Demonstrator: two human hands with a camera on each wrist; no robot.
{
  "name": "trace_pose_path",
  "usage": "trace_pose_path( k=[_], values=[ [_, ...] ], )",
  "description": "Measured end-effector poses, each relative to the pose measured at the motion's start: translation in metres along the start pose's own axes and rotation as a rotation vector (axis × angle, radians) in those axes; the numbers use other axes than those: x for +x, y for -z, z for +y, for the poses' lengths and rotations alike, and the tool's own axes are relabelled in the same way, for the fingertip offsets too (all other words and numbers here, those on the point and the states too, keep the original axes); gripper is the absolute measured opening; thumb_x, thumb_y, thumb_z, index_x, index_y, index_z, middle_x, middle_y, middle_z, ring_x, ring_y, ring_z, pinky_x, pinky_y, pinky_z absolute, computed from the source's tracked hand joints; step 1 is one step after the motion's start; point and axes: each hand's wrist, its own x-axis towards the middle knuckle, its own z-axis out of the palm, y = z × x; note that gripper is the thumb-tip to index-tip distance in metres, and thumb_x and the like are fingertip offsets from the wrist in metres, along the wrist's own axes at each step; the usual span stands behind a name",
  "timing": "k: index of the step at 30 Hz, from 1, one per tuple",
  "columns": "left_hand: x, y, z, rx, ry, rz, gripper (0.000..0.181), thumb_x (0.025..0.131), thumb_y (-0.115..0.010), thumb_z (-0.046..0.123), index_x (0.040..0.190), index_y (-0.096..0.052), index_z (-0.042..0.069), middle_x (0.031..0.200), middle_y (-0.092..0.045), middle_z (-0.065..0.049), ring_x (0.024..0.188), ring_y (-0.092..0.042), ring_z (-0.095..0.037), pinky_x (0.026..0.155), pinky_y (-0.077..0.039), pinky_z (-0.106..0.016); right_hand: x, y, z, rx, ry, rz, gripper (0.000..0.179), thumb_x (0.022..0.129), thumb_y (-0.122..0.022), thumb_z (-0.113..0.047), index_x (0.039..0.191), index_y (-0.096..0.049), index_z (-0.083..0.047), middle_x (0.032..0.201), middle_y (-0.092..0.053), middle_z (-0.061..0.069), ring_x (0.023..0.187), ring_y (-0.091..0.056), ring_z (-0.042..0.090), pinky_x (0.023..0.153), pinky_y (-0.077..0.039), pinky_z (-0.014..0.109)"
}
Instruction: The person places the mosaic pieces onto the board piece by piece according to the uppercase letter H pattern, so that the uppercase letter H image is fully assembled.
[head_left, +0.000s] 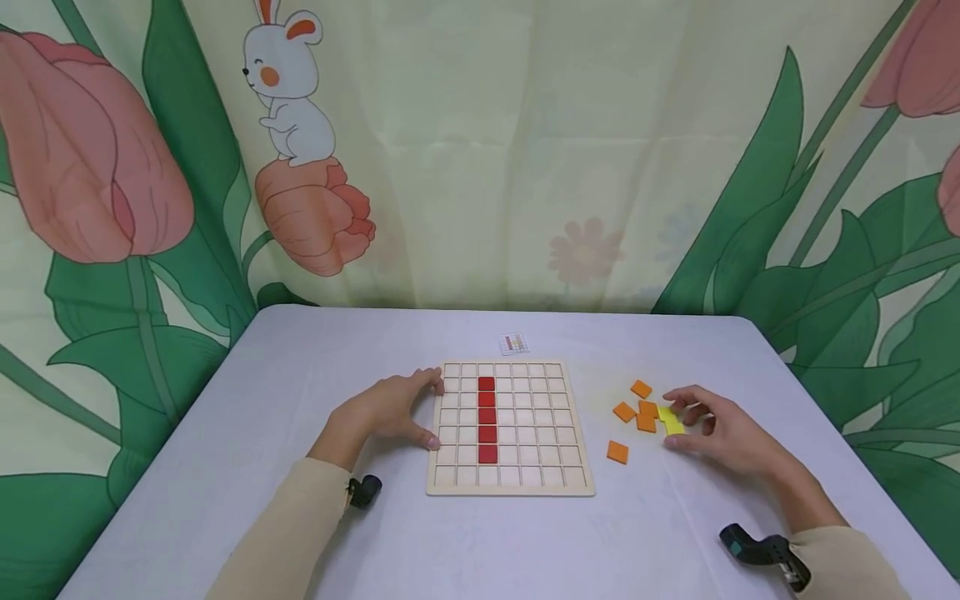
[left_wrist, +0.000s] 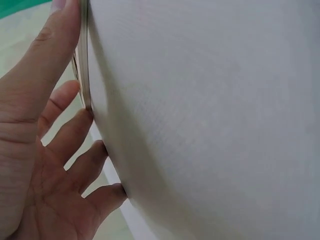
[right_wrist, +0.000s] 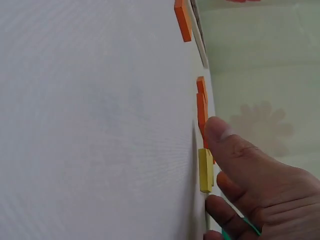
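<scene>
A pale wooden grid board (head_left: 532, 476) lies on the table, with several red square tiles (head_left: 487, 414) down one column. My left hand (head_left: 390, 408) rests at its left side, thumb and a fingertip touching the edge. In the left wrist view the thumb (left_wrist: 60, 45) lies along the board's edge and the other fingers are spread. Beside the yellow tiles (head_left: 670, 421), right of the board, is my right hand (head_left: 720, 429), loosely bent with nothing pinched. The right wrist view has its thumb just above a yellow tile (right_wrist: 205, 170). Several orange tiles (head_left: 618, 452) lie left of the yellow ones.
A small printed card (head_left: 513, 343) with a coloured grid lies behind the board. The white tablecloth (head_left: 360, 342) covers the table, and a curtain (head_left: 480, 150) with tulips and a rabbit hangs behind it. Each wrist wears a black camera (head_left: 364, 492).
</scene>
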Motion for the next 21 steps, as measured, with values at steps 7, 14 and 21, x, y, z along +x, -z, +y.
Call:
trace_pose_path(
  k=[7, 14, 21],
  values=[
    [0.0016, 0.0027, 0.0028, 0.01, 0.005, -0.011, 0.082, 0.061, -0.096, 0.054, 0.126, -0.051, 0.033, 0.156, -0.047, -0.001, 0.125, -0.055, -0.024, 0.109, -0.045, -0.049, -0.0018, -0.0018, 0.002, -0.034, -0.018, 0.01, 0.061, 0.084, -0.086, -0.037, 0.132, -0.06, -0.011, 0.111, -0.061, 0.003, 0.096, -0.053, 0.014, 0.076, -0.046, 0.021],
    [0.0006, 0.0015, 0.003, -0.004, 0.007, -0.017, 0.08, 0.062, -0.096, 0.054, 0.125, -0.051, 0.033, 0.156, -0.047, -0.001, 0.126, -0.054, -0.025, 0.11, -0.044, -0.05, -0.0027, -0.0038, 0.0032, -0.038, -0.027, 0.004, 0.055, 0.085, -0.086, -0.035, 0.128, -0.062, -0.01, 0.102, -0.058, 0.001, 0.092, -0.051, 0.014, 0.073, -0.043, 0.02],
    [0.0001, 0.0018, 0.0017, 0.002, 0.003, -0.017, 0.08, 0.063, -0.096, 0.053, 0.125, -0.05, 0.033, 0.154, -0.049, -0.001, 0.125, -0.055, -0.025, 0.109, -0.044, -0.049, -0.0043, -0.0024, 0.0024, -0.048, -0.033, -0.013, 0.051, 0.085, -0.085, -0.035, 0.125, -0.064, -0.011, 0.099, -0.059, 0.0, 0.091, -0.051, 0.015, 0.073, -0.043, 0.021]
  ],
)
